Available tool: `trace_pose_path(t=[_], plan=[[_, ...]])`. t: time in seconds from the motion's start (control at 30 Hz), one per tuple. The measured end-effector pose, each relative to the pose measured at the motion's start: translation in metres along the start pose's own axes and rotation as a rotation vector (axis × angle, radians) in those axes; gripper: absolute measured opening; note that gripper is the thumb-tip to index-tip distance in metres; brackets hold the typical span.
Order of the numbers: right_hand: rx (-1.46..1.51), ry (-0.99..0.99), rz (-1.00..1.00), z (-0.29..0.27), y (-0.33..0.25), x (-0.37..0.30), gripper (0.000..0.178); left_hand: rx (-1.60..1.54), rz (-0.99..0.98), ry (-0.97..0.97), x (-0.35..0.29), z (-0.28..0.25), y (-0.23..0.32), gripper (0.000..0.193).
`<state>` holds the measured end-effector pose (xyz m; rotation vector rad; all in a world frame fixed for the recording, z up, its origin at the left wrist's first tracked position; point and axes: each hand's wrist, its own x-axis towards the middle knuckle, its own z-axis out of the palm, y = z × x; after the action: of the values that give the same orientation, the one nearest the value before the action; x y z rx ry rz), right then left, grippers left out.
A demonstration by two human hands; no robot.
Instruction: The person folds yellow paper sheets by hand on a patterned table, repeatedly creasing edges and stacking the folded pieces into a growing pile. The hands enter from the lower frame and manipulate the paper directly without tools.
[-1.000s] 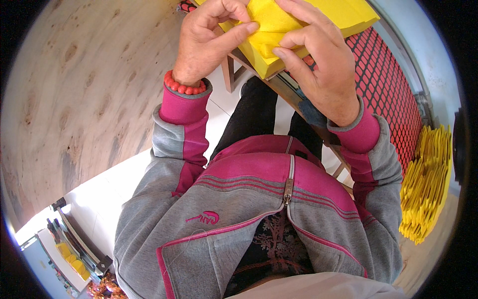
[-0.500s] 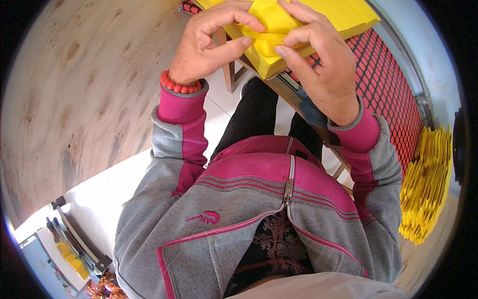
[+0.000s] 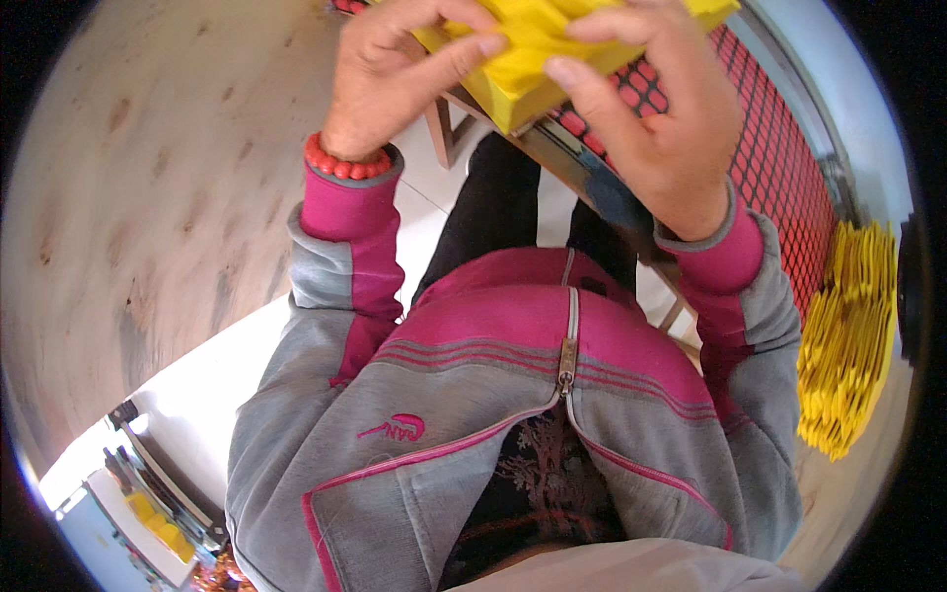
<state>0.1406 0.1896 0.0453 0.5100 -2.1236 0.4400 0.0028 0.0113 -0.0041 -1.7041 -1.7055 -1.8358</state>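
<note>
A crumpled piece of yellow fabric (image 3: 538,32) lies between my hands at the top edge, on a flat yellow stack or block (image 3: 513,104) with a squared corner. My left hand (image 3: 390,74), wearing a red bead bracelet, has its thumb and forefinger nearly together at the fabric's left side, apparently pinching it. To the right, my right hand (image 3: 671,123) is slightly blurred. Its thumb and forefinger stand apart beside the fabric. The upper fingers of both hands are partly cut off by the frame.
Red-and-black patterned cloth (image 3: 779,163) covers the surface at right. A thick pile of folded yellow pieces (image 3: 848,345) stands at far right. Pale wooden board (image 3: 148,197) fills the left. A wooden stool leg (image 3: 441,133) shows below the yellow stack.
My right hand has moved right and opened away from the fabric. My left hand has shifted slightly up and left, thumb and forefinger closer together. The fabric looks flatter.
</note>
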Motion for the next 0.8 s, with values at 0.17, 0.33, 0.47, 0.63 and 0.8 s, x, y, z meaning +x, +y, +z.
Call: trace_pose_path(t=[0.17,0.33,0.47,0.63,0.8], plan=[[0.271,-0.189,0.113,-0.030,-0.043,-0.055,0.016,-0.132,-0.082,0.195,-0.008,0.015,-0.010,0.009],[0.384,-0.590,0.360,-0.009,-0.019,-0.159,0.016,-0.134,-0.172,0.239,-0.008,0.017,-0.008,0.010],[-0.183,-0.545,0.668,-0.009,0.000,-0.225,0.036,-0.153,-0.107,0.309,-0.005,0.025,-0.008,0.014],[-0.541,-0.442,0.536,0.004,0.028,-0.269,0.032,-0.216,-0.041,0.307,-0.010,0.022,-0.016,0.007],[-0.576,-0.519,0.591,0.009,0.051,-0.289,0.028,-0.015,-0.062,0.120,-0.014,0.001,-0.014,0.013]])
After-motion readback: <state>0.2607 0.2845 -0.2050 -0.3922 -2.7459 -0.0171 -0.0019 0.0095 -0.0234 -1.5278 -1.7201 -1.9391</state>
